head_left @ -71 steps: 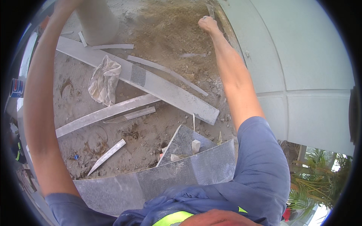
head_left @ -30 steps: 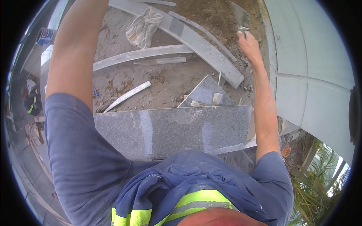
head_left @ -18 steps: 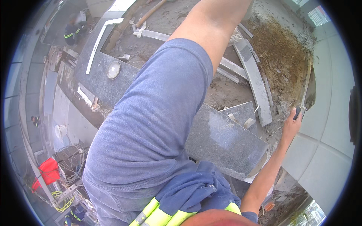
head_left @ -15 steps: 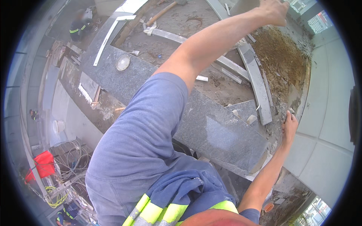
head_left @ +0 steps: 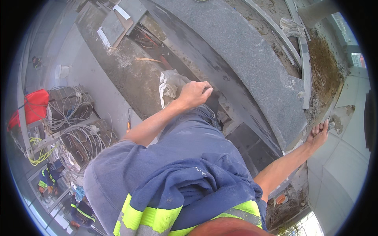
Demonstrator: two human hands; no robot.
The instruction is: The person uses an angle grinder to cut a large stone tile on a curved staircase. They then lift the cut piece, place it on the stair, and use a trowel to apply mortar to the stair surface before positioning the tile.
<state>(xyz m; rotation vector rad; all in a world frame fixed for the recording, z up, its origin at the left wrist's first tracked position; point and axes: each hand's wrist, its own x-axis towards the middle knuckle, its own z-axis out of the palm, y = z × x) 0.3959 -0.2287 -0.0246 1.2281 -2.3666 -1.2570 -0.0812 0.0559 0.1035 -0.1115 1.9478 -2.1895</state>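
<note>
My right hand (head_left: 317,133) is closed at the far right, at the end of the grey granite slab (head_left: 252,59). From its fingers a trowel (head_left: 341,118) with a mortar-smeared blade stands out against the pale wall panels (head_left: 338,157). The handle is mostly hidden in the grip. My left hand (head_left: 195,94) hovers over my bent leg, fingers curled inward, with nothing visible in them. Beside its wrist lies a whitish bag (head_left: 168,87) with a crumpled edge. Below the slab runs a dark stone face (head_left: 220,67).
Metal bars (head_left: 305,70) and brown soil (head_left: 328,59) lie beyond the slab. Dark tiles (head_left: 248,141) are below it. At left are coiled cables (head_left: 75,114), a red cloth (head_left: 33,106) and a white bucket (head_left: 62,71). Two co-workers (head_left: 82,210) are at the lower left.
My left arm has swung back from the far upper right to above my leg. My right hand has moved right with the trowel, towards the wall. The view has shifted.
</note>
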